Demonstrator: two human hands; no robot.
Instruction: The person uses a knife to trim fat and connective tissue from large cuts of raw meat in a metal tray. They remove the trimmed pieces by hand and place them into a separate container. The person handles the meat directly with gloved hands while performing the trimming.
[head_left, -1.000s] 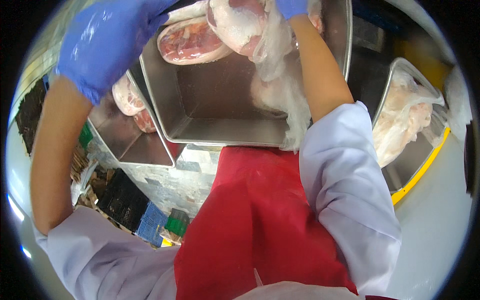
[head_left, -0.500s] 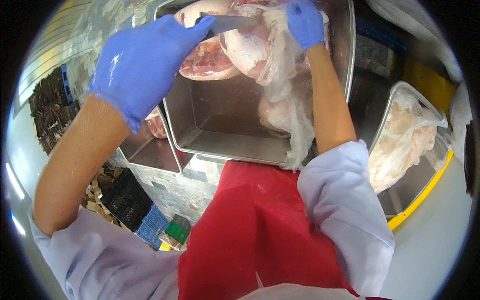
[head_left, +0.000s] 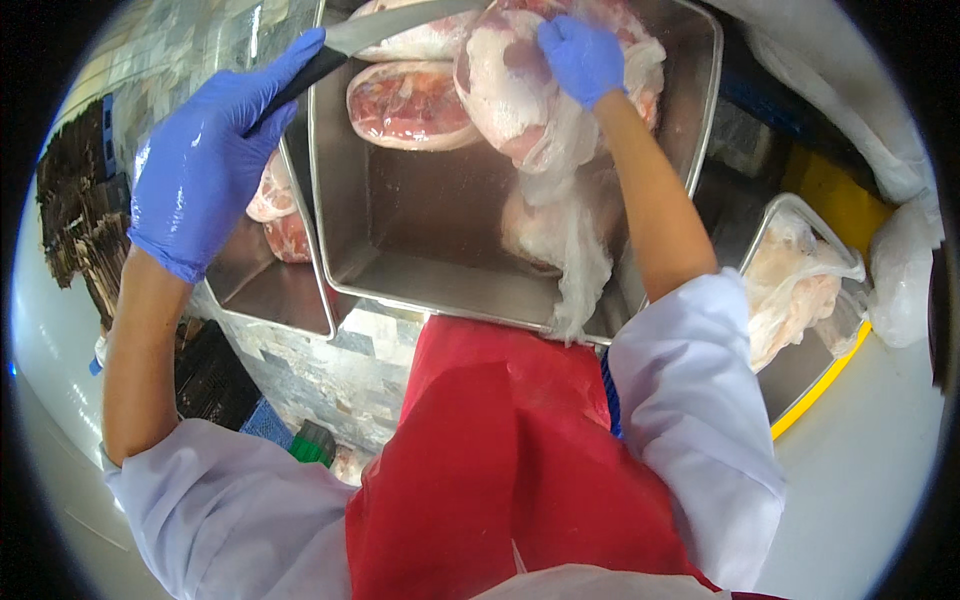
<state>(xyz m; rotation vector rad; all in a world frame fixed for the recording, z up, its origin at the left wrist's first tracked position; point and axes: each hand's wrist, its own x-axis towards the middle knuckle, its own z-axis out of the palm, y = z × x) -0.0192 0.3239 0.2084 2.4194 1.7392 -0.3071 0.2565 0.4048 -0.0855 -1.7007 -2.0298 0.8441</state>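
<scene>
My left hand [head_left: 205,155], in a blue glove, is wrapped around the black handle of a knife [head_left: 400,25]. Its blade points right, over the pale meat at the back of a deep metal tray [head_left: 420,225]. My right hand [head_left: 582,62], also blue-gloved, is closed on a large piece of meat [head_left: 500,85] with white fat. Its fingertips are partly hidden. Thin, whitish clear film [head_left: 575,240] hangs from this piece over the tray's near rim. Left of it lies a cut piece with a red face [head_left: 412,108]. Another pale piece [head_left: 530,230] sits lower, partly under the film.
A second metal tray [head_left: 265,280] with cut meat stands on the left. On the right, another metal bin [head_left: 785,375] holds pale, film-covered pieces beside a yellow edge [head_left: 820,385]. Dark crates [head_left: 215,375] and stacked cardboard [head_left: 80,200] are at far left.
My left hand has drawn back to the left and down with the knife, so the blade is off the large piece. My right hand has moved left and down onto the meat.
</scene>
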